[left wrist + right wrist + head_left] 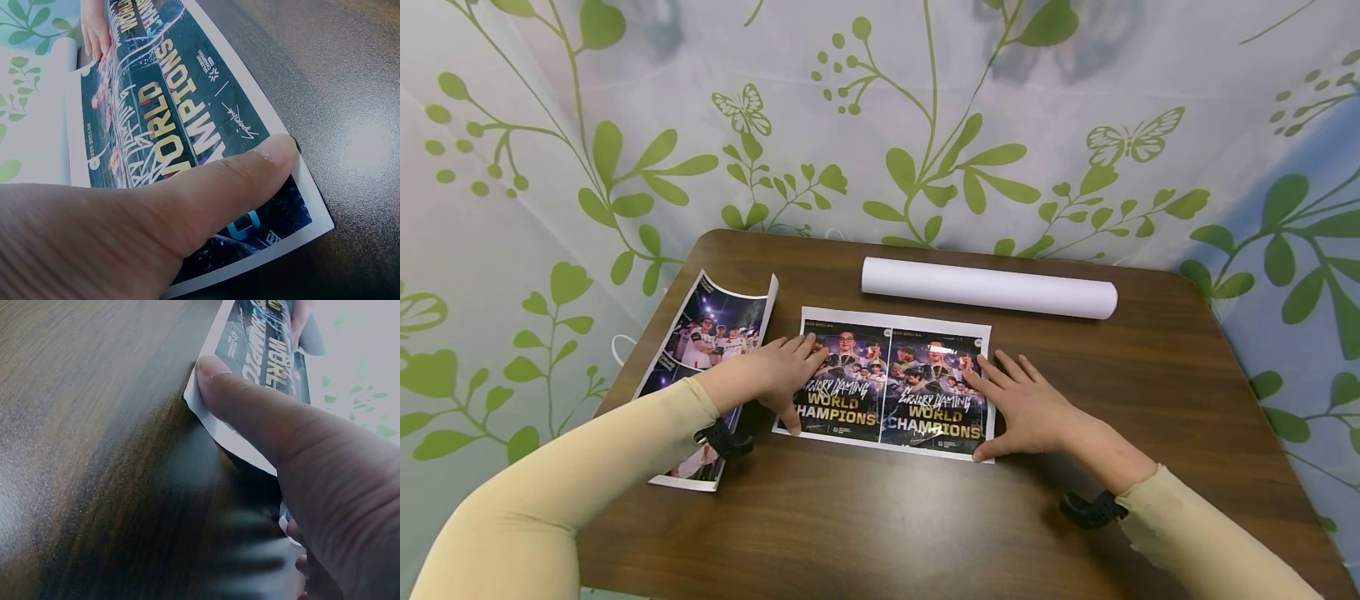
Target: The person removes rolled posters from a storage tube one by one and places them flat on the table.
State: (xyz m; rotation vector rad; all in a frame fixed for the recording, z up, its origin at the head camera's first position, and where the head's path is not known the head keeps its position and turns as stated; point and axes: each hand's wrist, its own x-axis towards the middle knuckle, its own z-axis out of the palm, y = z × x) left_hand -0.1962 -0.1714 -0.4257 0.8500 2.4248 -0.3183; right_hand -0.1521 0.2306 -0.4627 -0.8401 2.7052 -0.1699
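Note:
A printed sheet (883,383) with two matching "World Champions" panels and a white border lies on the table in the head view. My left hand (782,377) rests on its left end with the fingers spread. In the left wrist view the thumb (231,181) presses on the sheet near its front border. At the opposite end, my right hand (1033,408) touches the right edge, fingers apart. The right wrist view has that thumb (244,400) on the near corner, where the white edge lifts slightly off the table. Neither hand curls round the paper.
A second printed sheet (718,333), curling up at its edges, lies at the left under my left forearm. Behind the middle sheet is a white paper roll (988,287). The brown wooden table (880,533) backs onto a leaf-patterned curtain (820,150).

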